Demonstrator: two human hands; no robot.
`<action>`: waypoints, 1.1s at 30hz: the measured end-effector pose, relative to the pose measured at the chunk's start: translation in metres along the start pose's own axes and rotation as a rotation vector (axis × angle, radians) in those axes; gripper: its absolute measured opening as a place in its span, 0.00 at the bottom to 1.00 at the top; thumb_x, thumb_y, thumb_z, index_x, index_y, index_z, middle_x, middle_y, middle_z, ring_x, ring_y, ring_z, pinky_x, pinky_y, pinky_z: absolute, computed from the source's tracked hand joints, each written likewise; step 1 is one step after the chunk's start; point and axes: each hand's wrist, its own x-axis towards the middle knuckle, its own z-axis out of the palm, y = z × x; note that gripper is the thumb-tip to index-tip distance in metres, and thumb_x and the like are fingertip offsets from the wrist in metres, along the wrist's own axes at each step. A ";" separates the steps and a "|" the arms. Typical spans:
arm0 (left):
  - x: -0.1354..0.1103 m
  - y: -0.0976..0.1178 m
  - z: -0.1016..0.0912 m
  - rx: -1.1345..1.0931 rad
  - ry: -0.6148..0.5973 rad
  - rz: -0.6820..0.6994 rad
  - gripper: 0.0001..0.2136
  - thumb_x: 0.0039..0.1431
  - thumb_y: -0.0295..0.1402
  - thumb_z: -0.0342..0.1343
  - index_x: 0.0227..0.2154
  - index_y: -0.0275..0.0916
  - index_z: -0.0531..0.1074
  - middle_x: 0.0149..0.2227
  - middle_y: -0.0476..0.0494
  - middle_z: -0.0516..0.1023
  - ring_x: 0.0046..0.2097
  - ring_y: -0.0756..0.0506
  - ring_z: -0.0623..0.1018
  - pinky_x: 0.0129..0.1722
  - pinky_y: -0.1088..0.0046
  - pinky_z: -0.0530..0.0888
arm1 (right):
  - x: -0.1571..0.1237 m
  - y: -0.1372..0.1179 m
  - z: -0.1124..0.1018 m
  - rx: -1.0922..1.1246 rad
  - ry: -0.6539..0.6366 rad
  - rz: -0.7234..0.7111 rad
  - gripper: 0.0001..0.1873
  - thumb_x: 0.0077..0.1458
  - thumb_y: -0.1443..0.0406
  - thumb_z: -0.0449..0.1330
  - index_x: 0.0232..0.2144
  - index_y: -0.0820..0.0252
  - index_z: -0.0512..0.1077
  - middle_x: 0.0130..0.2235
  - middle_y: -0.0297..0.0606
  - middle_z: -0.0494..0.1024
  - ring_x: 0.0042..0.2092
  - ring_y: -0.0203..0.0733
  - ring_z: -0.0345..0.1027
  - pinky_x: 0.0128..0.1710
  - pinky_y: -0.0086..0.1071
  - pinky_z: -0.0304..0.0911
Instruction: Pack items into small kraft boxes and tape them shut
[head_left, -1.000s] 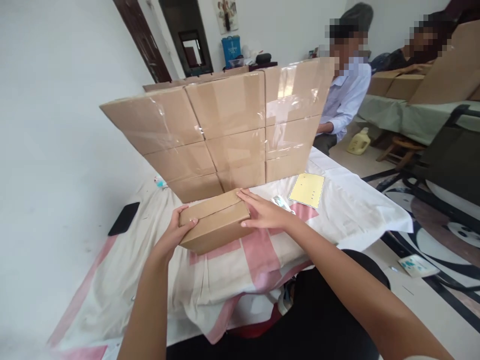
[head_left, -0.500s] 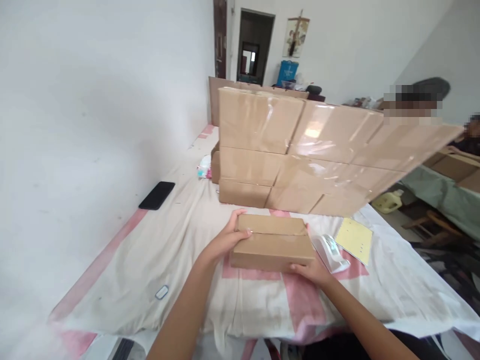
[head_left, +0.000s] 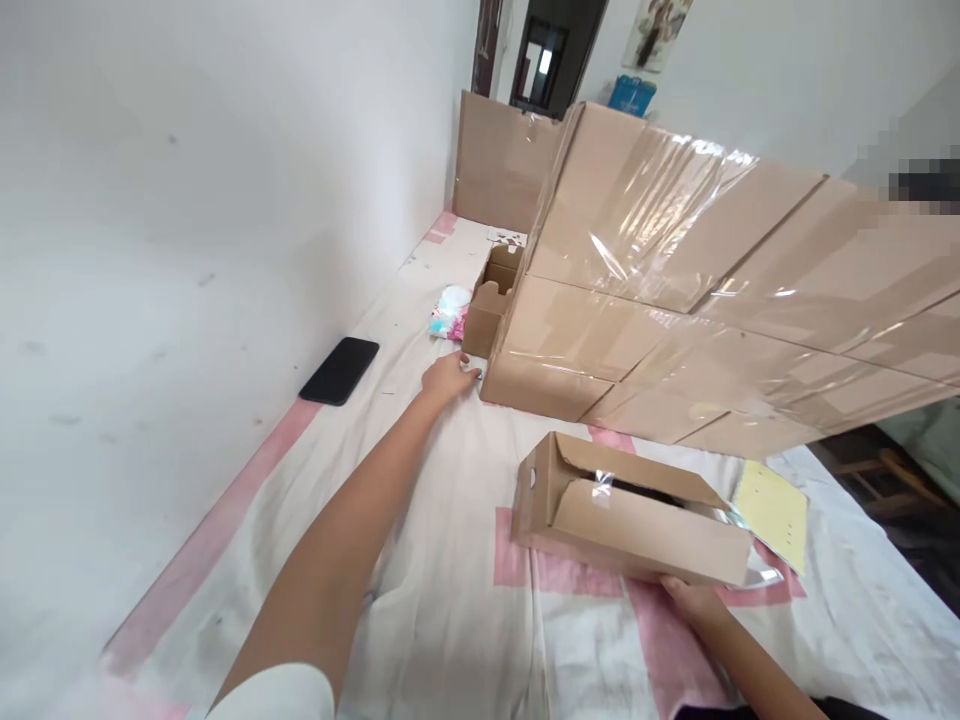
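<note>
My right hand point(head_left: 691, 603) grips the lower near edge of a small cardboard box point(head_left: 652, 525). The box is tilted, its top flaps part slightly around a dark gap, and a piece of clear tape sits across them. My left hand point(head_left: 447, 379) stretches far forward to the foot of the large cardboard panel point(head_left: 570, 385). Its fingers are closed around something small and shiny that I cannot make out. Just beyond them stands an open cardboard box point(head_left: 486, 312), beside a colourful plastic packet point(head_left: 450, 312). Behind the held box, a white tape dispenser point(head_left: 765, 577) is mostly hidden.
A black phone point(head_left: 340, 371) lies by the white wall on the left. To the right rests a yellow notepad point(head_left: 772, 512). A pink-striped cloth point(head_left: 450, 540) covers the table. Another cardboard panel point(head_left: 499, 160) stands farther back. A person is partly visible at far right.
My left hand has let go of the box and moved forward and left to the panel's foot. The box has shifted right and tilted, its flaps now parted. The view has swung left.
</note>
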 end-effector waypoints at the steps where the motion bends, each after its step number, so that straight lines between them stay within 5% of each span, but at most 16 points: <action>1: 0.003 -0.001 0.007 0.033 0.007 0.021 0.13 0.50 0.37 0.67 0.38 0.40 0.75 0.47 0.38 0.78 0.54 0.35 0.75 0.54 0.56 0.69 | 0.000 -0.003 0.000 0.000 -0.007 0.007 0.25 0.30 0.37 0.65 0.25 0.45 0.77 0.40 0.53 0.82 0.54 0.77 0.72 0.52 0.64 0.72; 6: -0.008 -0.003 0.025 0.121 0.080 0.089 0.08 0.57 0.36 0.63 0.34 0.37 0.75 0.51 0.39 0.75 0.55 0.39 0.73 0.53 0.57 0.70 | -0.005 -0.020 0.004 0.016 -0.032 0.030 0.30 0.32 0.37 0.64 0.31 0.49 0.79 0.41 0.52 0.83 0.52 0.75 0.74 0.52 0.64 0.73; 11: -0.044 0.012 -0.002 0.087 0.207 0.129 0.08 0.59 0.36 0.60 0.29 0.37 0.74 0.39 0.43 0.77 0.41 0.45 0.76 0.46 0.64 0.72 | -0.005 -0.043 0.007 0.069 -0.129 -0.064 0.36 0.39 0.38 0.64 0.46 0.50 0.79 0.50 0.51 0.82 0.54 0.71 0.74 0.49 0.60 0.76; 15: -0.119 0.049 -0.031 0.044 0.299 0.245 0.10 0.58 0.40 0.59 0.26 0.39 0.74 0.33 0.47 0.75 0.35 0.47 0.74 0.41 0.69 0.72 | -0.005 -0.055 0.012 0.144 -0.142 -0.190 0.43 0.45 0.40 0.65 0.59 0.56 0.72 0.56 0.55 0.77 0.60 0.69 0.70 0.55 0.58 0.72; 19: -0.229 0.092 -0.038 0.031 0.355 0.410 0.11 0.62 0.43 0.59 0.30 0.42 0.77 0.36 0.48 0.76 0.37 0.48 0.74 0.37 0.70 0.71 | -0.010 -0.061 0.007 0.194 -0.103 -0.419 0.63 0.46 0.38 0.67 0.73 0.60 0.49 0.68 0.58 0.58 0.69 0.68 0.53 0.64 0.61 0.61; 22: -0.303 0.113 -0.017 0.084 0.388 0.576 0.06 0.63 0.36 0.61 0.30 0.43 0.77 0.35 0.50 0.75 0.36 0.50 0.74 0.35 0.73 0.70 | -0.024 -0.065 -0.010 0.243 0.007 -0.586 0.67 0.49 0.34 0.63 0.75 0.56 0.35 0.71 0.58 0.44 0.72 0.70 0.42 0.65 0.65 0.56; 25: -0.354 0.125 0.024 0.118 0.224 0.734 0.05 0.64 0.28 0.59 0.34 0.44 0.77 0.35 0.50 0.74 0.37 0.51 0.75 0.37 0.76 0.72 | -0.048 -0.074 -0.036 0.281 0.163 -0.731 0.54 0.55 0.40 0.65 0.73 0.50 0.47 0.65 0.54 0.54 0.69 0.66 0.51 0.63 0.60 0.61; 29: -0.385 0.135 0.080 0.135 -0.058 0.836 0.07 0.66 0.25 0.55 0.38 0.43 0.75 0.38 0.48 0.74 0.41 0.50 0.77 0.41 0.75 0.73 | -0.074 -0.091 -0.064 0.377 0.007 -0.880 0.35 0.60 0.49 0.65 0.64 0.53 0.63 0.53 0.48 0.70 0.55 0.52 0.69 0.54 0.44 0.70; 33: -0.390 0.142 0.106 0.199 -0.075 0.903 0.07 0.67 0.25 0.54 0.41 0.43 0.75 0.39 0.46 0.75 0.42 0.49 0.77 0.43 0.73 0.73 | -0.083 -0.102 -0.072 0.423 -0.061 -0.953 0.11 0.65 0.61 0.62 0.48 0.57 0.73 0.41 0.41 0.76 0.42 0.42 0.72 0.41 0.36 0.70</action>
